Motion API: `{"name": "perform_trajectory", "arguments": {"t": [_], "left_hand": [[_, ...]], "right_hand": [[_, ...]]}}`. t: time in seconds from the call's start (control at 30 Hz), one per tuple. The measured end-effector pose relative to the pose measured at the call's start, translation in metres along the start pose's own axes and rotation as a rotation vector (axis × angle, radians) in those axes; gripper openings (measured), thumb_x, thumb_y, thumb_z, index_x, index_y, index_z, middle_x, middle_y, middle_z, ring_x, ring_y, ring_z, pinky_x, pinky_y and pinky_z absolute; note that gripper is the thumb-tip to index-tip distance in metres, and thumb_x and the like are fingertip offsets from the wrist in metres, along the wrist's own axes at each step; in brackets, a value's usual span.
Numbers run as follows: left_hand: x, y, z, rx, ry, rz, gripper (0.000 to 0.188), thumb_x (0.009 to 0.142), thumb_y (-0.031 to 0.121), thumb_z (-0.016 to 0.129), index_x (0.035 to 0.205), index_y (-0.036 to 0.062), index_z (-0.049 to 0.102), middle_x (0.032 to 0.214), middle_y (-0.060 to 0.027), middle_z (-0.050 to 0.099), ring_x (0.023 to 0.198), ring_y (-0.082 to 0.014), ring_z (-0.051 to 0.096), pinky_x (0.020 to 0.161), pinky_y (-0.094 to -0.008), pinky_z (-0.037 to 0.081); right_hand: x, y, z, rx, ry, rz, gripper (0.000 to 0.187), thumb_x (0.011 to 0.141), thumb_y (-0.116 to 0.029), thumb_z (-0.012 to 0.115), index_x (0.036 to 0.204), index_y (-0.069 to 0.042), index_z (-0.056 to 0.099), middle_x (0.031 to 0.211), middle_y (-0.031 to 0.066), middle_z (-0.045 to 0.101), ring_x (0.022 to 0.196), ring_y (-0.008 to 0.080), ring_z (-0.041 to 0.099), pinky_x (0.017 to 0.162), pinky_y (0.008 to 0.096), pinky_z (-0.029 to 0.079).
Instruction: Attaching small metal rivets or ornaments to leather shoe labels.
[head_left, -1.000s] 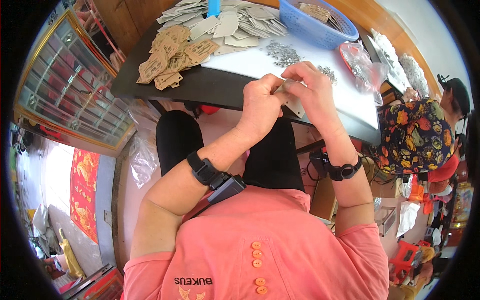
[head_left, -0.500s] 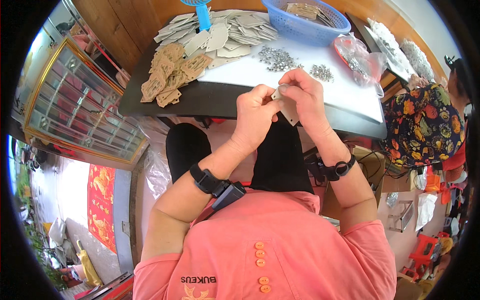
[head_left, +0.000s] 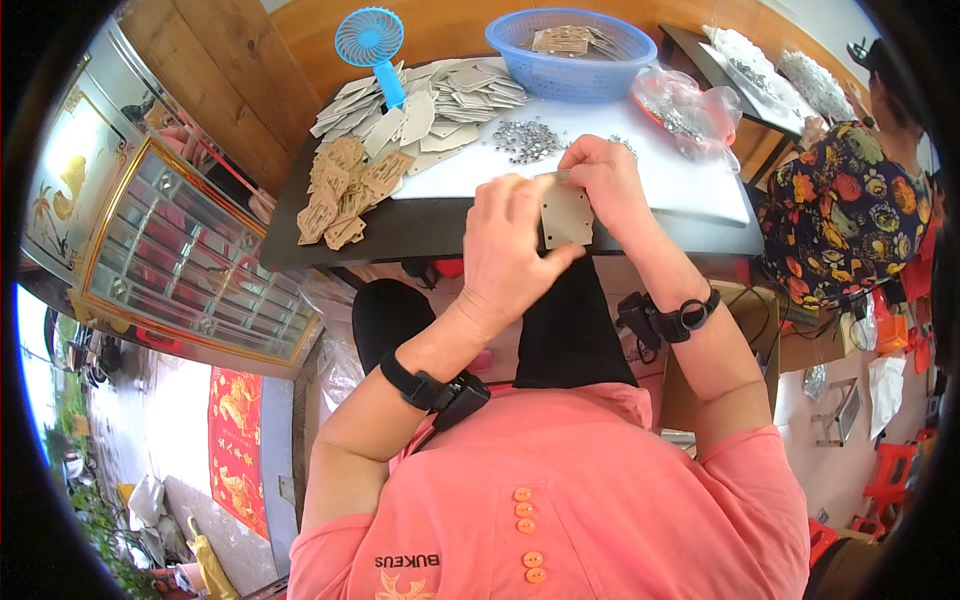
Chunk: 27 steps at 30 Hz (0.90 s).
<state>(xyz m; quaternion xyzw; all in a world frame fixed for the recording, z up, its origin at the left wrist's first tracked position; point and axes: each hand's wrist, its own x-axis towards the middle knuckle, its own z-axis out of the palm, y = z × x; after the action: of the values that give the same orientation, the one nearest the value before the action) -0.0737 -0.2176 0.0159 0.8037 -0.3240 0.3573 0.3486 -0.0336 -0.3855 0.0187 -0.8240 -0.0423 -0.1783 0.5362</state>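
A small grey-beige card [head_left: 568,220] with little holes near its corners is held up between my hands, just off the table's front edge. My left hand [head_left: 502,232] grips it along the left side, the thumb at its lower edge. At the top edge, my right hand [head_left: 606,182] pinches it with thumb and fingertips; whether a small part is between them I cannot tell. Beyond the hands, shiny little metal pieces [head_left: 527,141] lie on a white sheet [head_left: 670,190], with a second small group partly behind my right hand.
Left on the table are a brown card heap [head_left: 345,188] and a grey card pile [head_left: 450,105] with a blue handheld fan [head_left: 370,42]. Behind stand a blue basket [head_left: 575,75] and a bagged red dish [head_left: 685,115]. A person [head_left: 850,215] sits at the right.
The card has turned so its broad face shows. My left hand has shifted from a fingertip pinch to a wider hold along the card's side. The whole view has tilted slightly.
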Motion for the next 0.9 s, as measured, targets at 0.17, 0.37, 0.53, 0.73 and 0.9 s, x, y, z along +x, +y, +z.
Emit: {"name": "perform_trajectory", "arguments": {"t": [0.17, 0.37, 0.53, 0.73, 0.9], "left_hand": [[-0.013, -0.010, 0.008, -0.054, -0.076, 0.194, 0.025, 0.070, 0.000, 0.071, 0.093, 0.0043, 0.063, 0.090, -0.0103, 0.060, 0.082, -0.0314, 0.058, 0.070, -0.0377, 0.047], [0.001, -0.020, -0.028, -0.537, -0.094, -0.505, 0.010, 0.085, 0.006, 0.068, 0.092, -0.0007, 0.066, 0.076, -0.0059, 0.066, 0.063, -0.0119, 0.061, 0.059, -0.0255, 0.045], [0.009, -0.040, -0.041, -0.831, -0.140, -0.957, 0.015, 0.085, 0.006, 0.068, 0.096, -0.0029, 0.066, 0.081, -0.0078, 0.069, 0.058, -0.0137, 0.063, 0.052, -0.0221, 0.046], [0.006, -0.037, -0.039, -0.773, -0.231, -1.005, 0.013, 0.083, 0.007, 0.068, 0.093, -0.0011, 0.066, 0.080, -0.0083, 0.068, 0.057, -0.0151, 0.062, 0.050, -0.0241, 0.046], [-0.012, -0.053, -0.024, 0.191, -0.139, -0.151, 0.029, 0.069, 0.004, 0.072, 0.097, 0.0027, 0.066, 0.101, -0.0110, 0.062, 0.094, -0.0303, 0.057, 0.080, -0.0399, 0.047]], "right_hand": [[-0.006, -0.001, -0.002, 0.298, -0.062, 0.267, 0.010, 0.075, -0.009, 0.065, 0.078, 0.000, 0.067, 0.065, 0.0055, 0.062, 0.055, 0.0163, 0.057, 0.053, 0.0282, 0.044], [-0.024, -0.034, -0.010, 0.434, -0.139, 0.277, 0.017, 0.088, -0.021, 0.067, 0.093, -0.005, 0.068, 0.070, -0.0009, 0.061, 0.055, 0.0078, 0.055, 0.049, 0.0209, 0.035], [-0.031, -0.011, 0.001, 0.316, -0.197, 0.294, 0.018, 0.089, -0.017, 0.064, 0.100, -0.004, 0.068, 0.074, -0.0006, 0.062, 0.057, 0.0072, 0.055, 0.051, 0.0210, 0.036], [-0.031, -0.010, 0.010, 0.427, -0.210, 0.218, 0.019, 0.083, -0.012, 0.066, 0.097, 0.000, 0.068, 0.069, 0.0026, 0.061, 0.057, 0.0090, 0.056, 0.051, 0.0239, 0.041], [-0.023, -0.007, 0.012, -0.399, -0.116, -0.001, 0.018, 0.078, -0.017, 0.070, 0.094, -0.008, 0.068, 0.073, 0.0124, 0.068, 0.068, 0.0261, 0.067, 0.062, 0.0370, 0.051]]}}
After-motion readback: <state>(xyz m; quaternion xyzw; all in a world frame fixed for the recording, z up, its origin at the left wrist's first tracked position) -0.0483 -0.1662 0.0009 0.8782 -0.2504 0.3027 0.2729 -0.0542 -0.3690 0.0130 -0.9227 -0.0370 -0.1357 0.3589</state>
